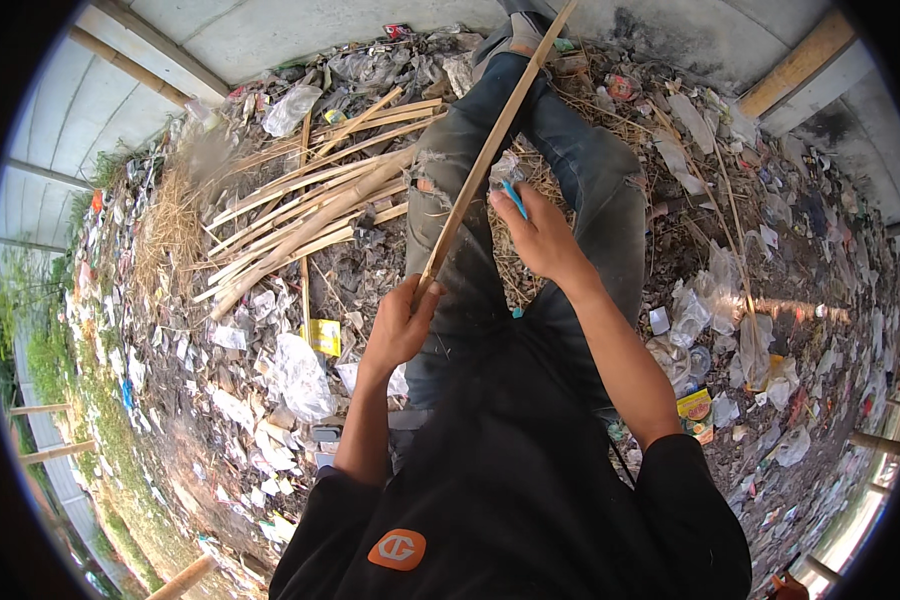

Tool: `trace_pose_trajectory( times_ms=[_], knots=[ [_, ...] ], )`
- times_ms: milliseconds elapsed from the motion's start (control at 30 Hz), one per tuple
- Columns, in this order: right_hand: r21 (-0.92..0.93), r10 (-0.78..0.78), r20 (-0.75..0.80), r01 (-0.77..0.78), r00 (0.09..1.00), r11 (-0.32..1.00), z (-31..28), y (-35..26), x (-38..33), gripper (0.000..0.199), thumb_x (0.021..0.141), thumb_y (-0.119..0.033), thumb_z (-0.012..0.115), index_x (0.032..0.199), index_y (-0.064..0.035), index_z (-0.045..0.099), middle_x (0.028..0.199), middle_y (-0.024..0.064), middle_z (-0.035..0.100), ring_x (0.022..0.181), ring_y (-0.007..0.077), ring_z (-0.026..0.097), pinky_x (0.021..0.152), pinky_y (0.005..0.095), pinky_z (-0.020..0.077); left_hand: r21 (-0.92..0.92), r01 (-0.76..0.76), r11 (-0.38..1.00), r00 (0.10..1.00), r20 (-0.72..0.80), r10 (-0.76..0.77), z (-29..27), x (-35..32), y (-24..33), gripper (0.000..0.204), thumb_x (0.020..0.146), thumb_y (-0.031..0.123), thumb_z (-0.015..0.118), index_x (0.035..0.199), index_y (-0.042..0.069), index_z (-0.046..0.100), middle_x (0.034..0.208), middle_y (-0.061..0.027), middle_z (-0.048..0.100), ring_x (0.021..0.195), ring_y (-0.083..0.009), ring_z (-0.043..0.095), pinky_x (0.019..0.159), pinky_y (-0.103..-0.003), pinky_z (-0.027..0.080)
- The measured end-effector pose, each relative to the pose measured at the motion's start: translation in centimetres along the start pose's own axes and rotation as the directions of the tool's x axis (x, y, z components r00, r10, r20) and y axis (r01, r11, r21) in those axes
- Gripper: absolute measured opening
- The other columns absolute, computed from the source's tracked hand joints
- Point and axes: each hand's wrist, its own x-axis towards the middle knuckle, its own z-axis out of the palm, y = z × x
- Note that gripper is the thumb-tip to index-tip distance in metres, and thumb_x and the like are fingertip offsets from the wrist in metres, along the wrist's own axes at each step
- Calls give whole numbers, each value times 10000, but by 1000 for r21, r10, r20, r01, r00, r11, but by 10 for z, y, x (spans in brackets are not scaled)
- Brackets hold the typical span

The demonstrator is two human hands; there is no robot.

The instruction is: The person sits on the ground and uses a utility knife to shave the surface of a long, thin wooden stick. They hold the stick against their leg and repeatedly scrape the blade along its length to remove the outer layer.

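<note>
A long flat bamboo strip point(490, 150) slants from my left hand up across my raised thigh to the top edge of the view. My left hand point(400, 320) is closed around its lower end, thumb on top. Just right of the strip, between my knees, my right hand point(542, 235) grips a slim light-blue tool point(515, 199); it looks like a cutter's handle, but its blade cannot be made out. The tool and the strip appear apart. My legs point(600, 200) are in torn dark trousers, knees bent.
Split bamboo strips point(310, 200) lie in a loose pile to the left, with a thicker bamboo pole point(315, 235) among them. Plastic and paper litter point(305, 375) covers the ground. A grey panel wall point(270, 40) with bamboo posts point(800, 65) stands ahead.
</note>
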Motion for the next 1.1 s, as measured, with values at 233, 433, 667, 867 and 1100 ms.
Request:
trace_pose_trajectory(
  times_ms=[233,433,667,867,1100],
  knots=[
    [-151,-53,335,109,941,983,36,10,-49,494,1084,-481,502,1110,-2,617,757,271,682,774,498,679,705,567,514,108,-62,992,997,-33,66,13,15,-19,371,1096,286,528,943,-29,652,804,-282,670,826,-486,673,721,-516,496],
    [-197,62,281,-5,958,980,68,20,-63,617,1061,-583,479,968,-14,698,714,268,675,750,492,680,681,571,528,128,-43,991,999,-23,46,18,20,-30,370,1086,271,526,906,-27,649,829,-298,675,855,-504,665,752,-551,498],
    [-241,47,337,38,940,970,70,22,-60,629,1045,-606,495,902,-32,705,716,261,675,739,484,679,665,568,528,146,-99,984,995,-17,103,18,24,-43,353,1069,239,524,898,-46,644,831,-304,677,852,-516,660,754,-564,502],
    [-269,80,364,23,928,963,76,21,-62,621,1031,-629,511,884,-57,704,719,244,686,749,473,688,669,556,541,206,-112,972,994,13,112,15,14,-46,335,1076,224,508,908,-43,621,815,-296,672,815,-514,654,727,-580,497],
    [-301,-23,373,145,927,943,91,17,-70,633,1032,-658,495,857,-75,668,674,199,672,699,446,682,634,537,524,334,-38,942,999,-18,47,-3,-19,-37,356,1096,266,507,921,-26,609,773,-299,652,790,-535,638,697,-580,474]
  ],
)
